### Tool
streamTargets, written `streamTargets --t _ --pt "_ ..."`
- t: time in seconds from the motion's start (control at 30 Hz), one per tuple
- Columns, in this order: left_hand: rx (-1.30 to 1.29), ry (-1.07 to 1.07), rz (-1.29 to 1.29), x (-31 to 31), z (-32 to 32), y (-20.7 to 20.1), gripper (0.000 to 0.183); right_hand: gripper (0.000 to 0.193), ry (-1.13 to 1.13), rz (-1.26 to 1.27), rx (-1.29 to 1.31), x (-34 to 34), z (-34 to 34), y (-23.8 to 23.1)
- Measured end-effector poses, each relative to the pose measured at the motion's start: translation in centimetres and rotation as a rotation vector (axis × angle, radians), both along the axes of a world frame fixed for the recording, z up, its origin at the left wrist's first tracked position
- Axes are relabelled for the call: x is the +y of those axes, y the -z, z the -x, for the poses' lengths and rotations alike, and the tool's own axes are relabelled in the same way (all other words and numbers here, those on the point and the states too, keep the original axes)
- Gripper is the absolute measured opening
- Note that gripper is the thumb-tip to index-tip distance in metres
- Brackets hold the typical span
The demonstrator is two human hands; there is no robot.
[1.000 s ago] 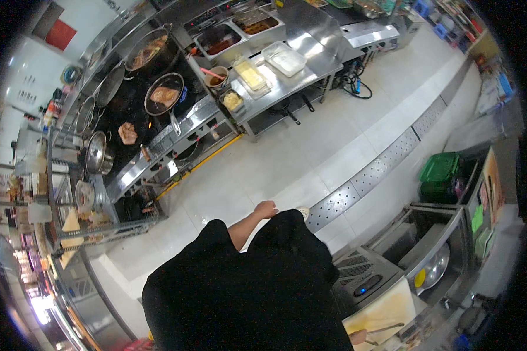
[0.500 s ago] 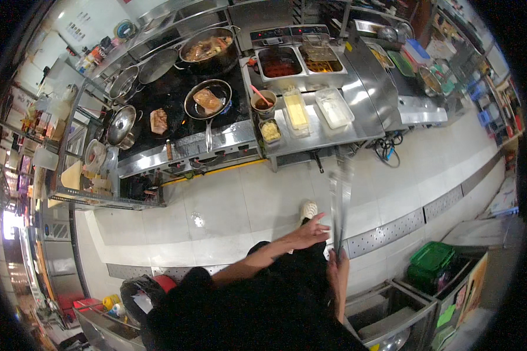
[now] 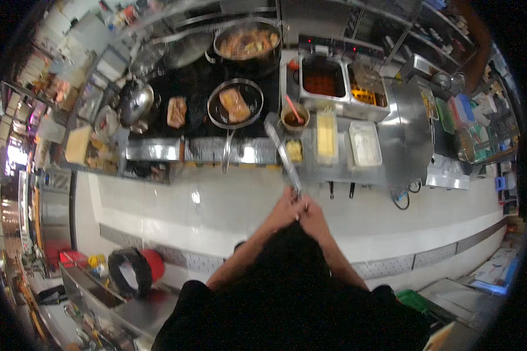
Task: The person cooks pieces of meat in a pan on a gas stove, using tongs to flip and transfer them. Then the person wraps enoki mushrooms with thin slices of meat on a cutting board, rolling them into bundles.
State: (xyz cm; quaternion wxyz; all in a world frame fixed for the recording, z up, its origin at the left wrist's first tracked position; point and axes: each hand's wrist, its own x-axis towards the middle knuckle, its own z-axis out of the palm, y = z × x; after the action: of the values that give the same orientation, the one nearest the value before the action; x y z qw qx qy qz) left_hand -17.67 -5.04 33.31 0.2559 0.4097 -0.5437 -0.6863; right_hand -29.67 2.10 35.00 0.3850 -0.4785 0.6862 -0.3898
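Observation:
Both my hands meet in front of my body, over the floor just short of the counter. My left hand [image 3: 282, 212] and my right hand [image 3: 313, 217] are closed together round the near end of long metal tongs [image 3: 285, 157]. The tongs point forward and a little left, slightly blurred, and their far end appears beside a brown pot with an orange-handled utensil [image 3: 294, 119]. Forward and left, a frying pan [image 3: 211, 111] holds a piece of meat [image 3: 234, 106]. Another piece of meat [image 3: 177, 112] lies directly on the black cooktop [image 3: 196, 88].
A large pot of food [image 3: 246, 42] stands at the back of the cooktop. To the right are a fryer with two wells [image 3: 324, 103], a tray of yellow slabs [image 3: 327, 136] and a white tub [image 3: 366, 143]. A lidded pot [image 3: 137, 108] sits left.
My hands have come together and moved forward; my left hand has joined my right on the tongs. The tongs have swung left, and the view has turned right and nearer the counter.

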Motion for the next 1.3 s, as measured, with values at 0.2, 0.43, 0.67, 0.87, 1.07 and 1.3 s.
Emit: streamTargets --t 0.2,0.43,0.67,0.87,1.07,1.3 --pt "-0.07 -0.249 -0.397 -4.8 -10.5 17.4 0.044 0.022 0.396 -0.37 -0.608 -0.7 6.2 -2.7" --pt "-0.235 -0.271 -0.281 -12.8 -12.1 31.2 0.035 0.024 0.674 -0.369 -0.737 7.5 2.8 -0.7" --pt "0.267 -0.392 -0.51 -17.2 -6.7 30.0 0.023 0.022 0.992 -0.486 -0.927 19.9 -5.0 4.4" --pt "0.258 -0.484 -0.399 -17.0 -7.0 29.2 0.014 0.022 1.101 -0.536 -0.943 27.4 -5.4 7.9" --pt "0.404 -0.438 -0.384 -17.1 -5.1 29.8 0.018 0.02 1.173 -0.578 -0.965 33.8 -4.8 11.4" --pt "0.376 -0.623 -0.376 -16.8 -3.7 29.5 0.017 0.02 1.296 -0.668 -0.982 40.1 -5.6 13.1"
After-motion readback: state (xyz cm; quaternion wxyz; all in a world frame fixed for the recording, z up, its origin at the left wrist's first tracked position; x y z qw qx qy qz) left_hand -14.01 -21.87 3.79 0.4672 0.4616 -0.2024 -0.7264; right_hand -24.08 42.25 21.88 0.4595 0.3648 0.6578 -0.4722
